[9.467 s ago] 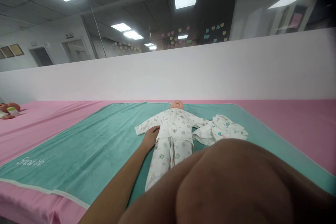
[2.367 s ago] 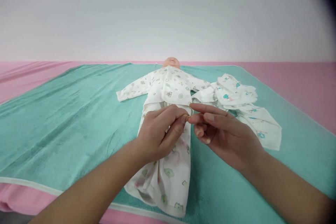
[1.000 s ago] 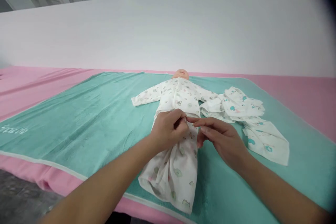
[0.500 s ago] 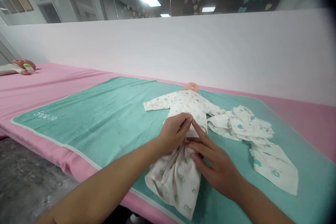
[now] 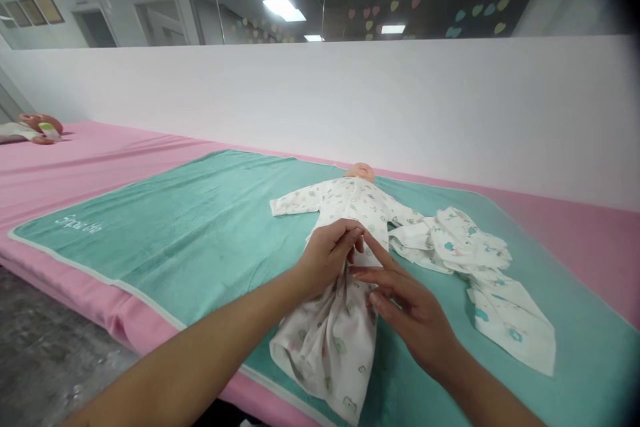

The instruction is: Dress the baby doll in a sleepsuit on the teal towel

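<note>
On teal terry towel (image 5: 150, 240), white printed cotton sleepsuit (image 5: 355, 207) on baby doll (image 5: 360, 172) is gathered snugly at waist by curled left fingers (image 5: 345, 235); right fingers (image 5: 387, 287) are held spread wide, beside fabric.

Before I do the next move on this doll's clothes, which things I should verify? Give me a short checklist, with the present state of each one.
Doll's head outside the collar: ok.
Sleepsuit sleeve on the view's left lying flat on the teal towel: ok.
Sleepsuit lower part smooth: not ok, it is bunched.
Front fastening under the left hand: cannot tell, the hand hides it.
Right hand apart from the loose printed cloth: ok.
</note>
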{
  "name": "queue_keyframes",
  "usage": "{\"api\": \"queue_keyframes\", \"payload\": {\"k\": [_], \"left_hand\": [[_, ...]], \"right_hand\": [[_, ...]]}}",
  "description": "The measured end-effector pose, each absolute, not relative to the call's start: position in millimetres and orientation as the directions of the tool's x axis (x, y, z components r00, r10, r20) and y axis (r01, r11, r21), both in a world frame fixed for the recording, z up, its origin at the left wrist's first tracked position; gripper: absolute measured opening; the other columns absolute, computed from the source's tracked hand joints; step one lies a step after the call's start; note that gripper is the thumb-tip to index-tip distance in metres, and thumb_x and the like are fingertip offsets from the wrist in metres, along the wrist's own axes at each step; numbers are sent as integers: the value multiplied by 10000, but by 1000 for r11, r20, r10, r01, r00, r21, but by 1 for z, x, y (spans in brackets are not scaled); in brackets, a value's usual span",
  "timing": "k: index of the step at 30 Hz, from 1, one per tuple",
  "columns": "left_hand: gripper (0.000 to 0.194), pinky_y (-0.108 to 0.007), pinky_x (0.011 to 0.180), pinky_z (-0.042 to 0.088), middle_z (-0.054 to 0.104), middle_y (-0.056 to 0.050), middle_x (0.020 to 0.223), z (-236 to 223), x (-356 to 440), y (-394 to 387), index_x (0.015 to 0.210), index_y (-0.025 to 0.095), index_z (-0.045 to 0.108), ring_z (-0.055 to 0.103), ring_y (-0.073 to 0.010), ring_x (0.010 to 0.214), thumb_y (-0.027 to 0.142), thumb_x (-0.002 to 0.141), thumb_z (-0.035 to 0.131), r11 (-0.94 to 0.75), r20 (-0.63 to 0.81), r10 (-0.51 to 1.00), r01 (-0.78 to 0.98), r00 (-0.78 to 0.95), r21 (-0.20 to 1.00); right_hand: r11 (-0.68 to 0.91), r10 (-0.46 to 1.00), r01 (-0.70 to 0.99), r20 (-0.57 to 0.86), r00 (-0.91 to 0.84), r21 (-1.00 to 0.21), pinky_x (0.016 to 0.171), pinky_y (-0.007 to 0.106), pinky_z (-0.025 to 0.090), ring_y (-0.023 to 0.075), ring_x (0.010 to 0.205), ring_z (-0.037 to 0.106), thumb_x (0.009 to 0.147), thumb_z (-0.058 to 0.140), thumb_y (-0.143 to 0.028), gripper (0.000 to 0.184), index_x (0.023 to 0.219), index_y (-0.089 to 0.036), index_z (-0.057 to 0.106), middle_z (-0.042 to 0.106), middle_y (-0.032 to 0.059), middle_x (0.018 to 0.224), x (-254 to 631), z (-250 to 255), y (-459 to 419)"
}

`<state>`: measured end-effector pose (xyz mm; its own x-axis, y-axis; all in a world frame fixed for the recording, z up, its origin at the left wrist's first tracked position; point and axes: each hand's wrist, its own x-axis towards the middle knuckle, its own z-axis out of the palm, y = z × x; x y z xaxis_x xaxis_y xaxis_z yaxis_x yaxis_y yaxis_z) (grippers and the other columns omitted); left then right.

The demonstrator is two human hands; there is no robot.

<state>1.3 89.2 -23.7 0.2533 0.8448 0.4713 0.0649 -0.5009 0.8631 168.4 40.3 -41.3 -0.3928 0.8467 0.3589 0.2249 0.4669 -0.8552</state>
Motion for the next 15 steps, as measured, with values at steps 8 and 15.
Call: {"api": "queue_keyframes", "payload": {"k": [8, 15], "left_hand": [[264, -211, 574, 427, 532, -6, 718, -23, -4, 97, 680, 138, 555, 486, -71, 590, 293, 870, 455, -473, 471, 879, 15, 75, 881], [185, -209, 621, 459, 567, -36, 1005, -25, -8, 107, 932, 184, 592, 570, -85, 721, 147, 823, 448, -490, 488, 872, 87, 42, 867]], "right_hand": [[437, 860, 224, 331, -390, -871, 777, 339, 511, 255, 1154, 490, 854, 479, -288, 250, 1056, -295, 627, 376, 41, 1406, 168, -43, 42], [376, 895, 214, 294, -336, -902, 689, 312, 518, 275, 1160, 480, 835, 500, -329, 231, 996, -279, 657, 435, 39, 1367, 168, -46, 48]]}}
